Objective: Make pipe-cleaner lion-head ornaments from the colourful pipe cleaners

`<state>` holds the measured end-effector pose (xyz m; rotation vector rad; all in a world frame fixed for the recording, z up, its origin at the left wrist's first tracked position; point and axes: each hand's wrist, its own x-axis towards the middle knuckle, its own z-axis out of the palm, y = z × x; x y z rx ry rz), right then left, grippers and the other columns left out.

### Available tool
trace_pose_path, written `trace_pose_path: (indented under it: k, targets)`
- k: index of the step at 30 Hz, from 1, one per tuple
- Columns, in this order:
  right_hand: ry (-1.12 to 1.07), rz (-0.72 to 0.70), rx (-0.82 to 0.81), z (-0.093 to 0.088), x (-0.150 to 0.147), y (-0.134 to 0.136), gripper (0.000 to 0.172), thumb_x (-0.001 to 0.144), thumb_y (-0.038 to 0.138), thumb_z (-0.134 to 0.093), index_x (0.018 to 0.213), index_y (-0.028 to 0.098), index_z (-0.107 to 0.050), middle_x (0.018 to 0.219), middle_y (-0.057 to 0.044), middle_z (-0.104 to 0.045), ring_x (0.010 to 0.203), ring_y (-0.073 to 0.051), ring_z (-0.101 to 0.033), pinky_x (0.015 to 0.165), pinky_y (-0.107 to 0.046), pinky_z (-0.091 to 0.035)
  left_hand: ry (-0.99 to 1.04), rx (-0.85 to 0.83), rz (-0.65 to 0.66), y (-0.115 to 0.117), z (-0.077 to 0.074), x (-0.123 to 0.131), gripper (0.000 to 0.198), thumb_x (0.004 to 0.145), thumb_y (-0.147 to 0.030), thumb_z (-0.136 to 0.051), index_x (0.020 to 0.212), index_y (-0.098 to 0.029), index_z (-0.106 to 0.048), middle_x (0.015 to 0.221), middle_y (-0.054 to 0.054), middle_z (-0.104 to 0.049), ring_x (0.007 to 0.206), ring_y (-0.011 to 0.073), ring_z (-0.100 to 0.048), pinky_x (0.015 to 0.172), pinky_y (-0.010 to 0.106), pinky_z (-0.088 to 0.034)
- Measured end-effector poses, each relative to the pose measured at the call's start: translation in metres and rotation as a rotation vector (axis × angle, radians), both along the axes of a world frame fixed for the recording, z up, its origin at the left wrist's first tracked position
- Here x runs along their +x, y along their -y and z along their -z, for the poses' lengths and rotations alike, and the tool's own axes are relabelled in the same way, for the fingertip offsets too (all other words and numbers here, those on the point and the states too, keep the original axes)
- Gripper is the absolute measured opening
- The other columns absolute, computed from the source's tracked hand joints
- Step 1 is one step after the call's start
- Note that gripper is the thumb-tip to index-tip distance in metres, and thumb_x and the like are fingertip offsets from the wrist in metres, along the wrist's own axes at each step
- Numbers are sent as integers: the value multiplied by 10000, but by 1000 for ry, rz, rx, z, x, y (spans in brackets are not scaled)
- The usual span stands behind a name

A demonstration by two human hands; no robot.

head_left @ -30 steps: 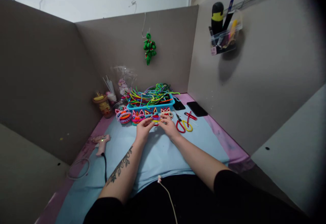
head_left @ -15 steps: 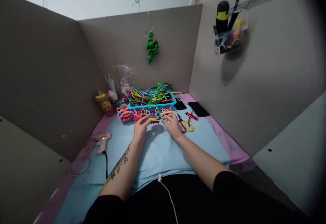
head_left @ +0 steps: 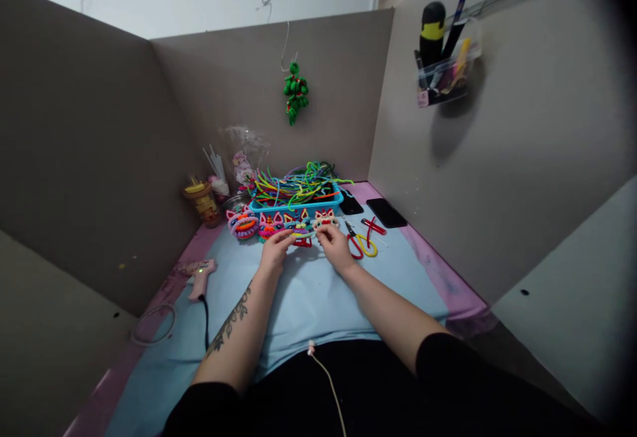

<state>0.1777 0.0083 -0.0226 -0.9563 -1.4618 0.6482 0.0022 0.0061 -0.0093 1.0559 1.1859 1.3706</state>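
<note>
My left hand (head_left: pixel 275 251) and my right hand (head_left: pixel 336 247) are close together above the blue cloth, each with fingers pinched. Between their fingertips stretches a thin pale pipe cleaner (head_left: pixel 304 234), its ends covered by the fingers. Just behind it stand several colourful pipe-cleaner animal heads, among them a purple and orange one (head_left: pixel 243 224), a pink one (head_left: pixel 271 223) and a cream one (head_left: pixel 326 217). My hands partly cover some of them. A blue basket (head_left: pixel 318 209) heaped with loose pipe cleaners (head_left: pixel 293 187) stands behind the row.
Cutters with red and yellow handles (head_left: pixel 367 245) lie right of my hands, near a red-handled tool (head_left: pixel 374 226) and a black phone (head_left: pixel 387 213). A pink glue gun (head_left: pixel 201 280) rests at left, its cord running toward me. Grey partitions (head_left: pixel 338 92) enclose the table.
My hands stay nearly in place, with the pale pipe cleaner held between them. My right fingers have shifted slightly. The whole view has moved a little.
</note>
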Motion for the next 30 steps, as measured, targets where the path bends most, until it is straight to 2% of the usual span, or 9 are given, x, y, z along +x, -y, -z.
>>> trace_pose_path:
  k: [6, 13, 15, 18, 20, 22, 25, 27, 30]
  targets:
    - [-367, -143, -199, 6, -9, -6, 188, 694, 390, -609, 748, 223, -541, 641, 17, -575, 594, -160, -575, 633, -323, -487, 21, -92, -12, 3, -4, 6, 519, 489, -369, -802, 947, -152, -690, 491, -55, -481, 415, 36, -304, 407, 193, -178]
    - [-635, -245, -346, 3, -18, -5, 266, 591, 372, -703, 728, 209, -544, 641, 25, -613, 569, -133, -585, 605, -291, -482, 101, -89, -17, 4, -1, 8, 504, 496, -359, -809, 953, -184, -690, 768, 26, -645, 627, 101, -532, 549, 205, -361]
    - [-658, -230, -385, 2, -19, -4, 272, 566, 357, -714, 718, 198, -555, 602, 31, -599, 536, -116, -556, 547, -253, -444, 139, -81, -11, 4, 0, 9, 506, 491, -351, -815, 949, -178, -687, 803, 38, -654, 678, 121, -563, 594, 220, -395]
    - [-646, -167, -443, 3, -20, -2, 251, 545, 326, -716, 699, 181, -580, 527, 56, -531, 443, -70, -425, 424, -202, -294, 190, -62, -6, 4, 0, 11, 518, 472, -342, -826, 938, -168, -683, 809, 41, -657, 688, 124, -577, 624, 234, -422]
    - [-617, -147, -489, 4, -20, -1, 237, 540, 318, -711, 686, 176, -590, 513, 65, -497, 418, -53, -343, 399, -200, -200, 222, -49, -6, 4, -1, 12, 531, 456, -339, -834, 933, -162, -682, 787, 35, -657, 654, 112, -572, 624, 238, -430]
    - [-557, -150, -518, 6, -21, -1, 218, 548, 319, -702, 670, 175, -593, 518, 63, -489, 422, -55, -324, 408, -205, -190, 247, -42, -8, 4, -2, 12, 535, 446, -329, -838, 929, -158, -682, 768, 29, -655, 623, 101, -566, 621, 242, -435]
    - [-413, -113, -424, 6, -20, 1, 172, 609, 327, -656, 672, 176, -603, 560, 42, -512, 487, -87, -398, 468, -223, -299, 261, -42, -14, 5, -3, 12, 513, 454, -313, -836, 921, -164, -684, 748, 15, -648, 604, 91, -561, 623, 247, -440]
    - [-291, -19, -261, 5, -18, 1, 145, 654, 322, -615, 675, 179, -608, 633, 16, -541, 586, -121, -463, 562, -250, -376, 260, -41, -21, 4, -3, 12, 493, 468, -310, -832, 917, -169, -684, 747, 11, -648, 615, 93, -569, 627, 246, -443]
    - [-106, 142, -38, 1, -12, 2, 130, 704, 297, -562, 674, 183, -616, 740, -22, -550, 706, -155, -489, 662, -279, -407, 249, -34, -29, 4, 0, 11, 485, 481, -308, -829, 920, -164, -682, 779, 25, -658, 656, 106, -586, 626, 236, -445]
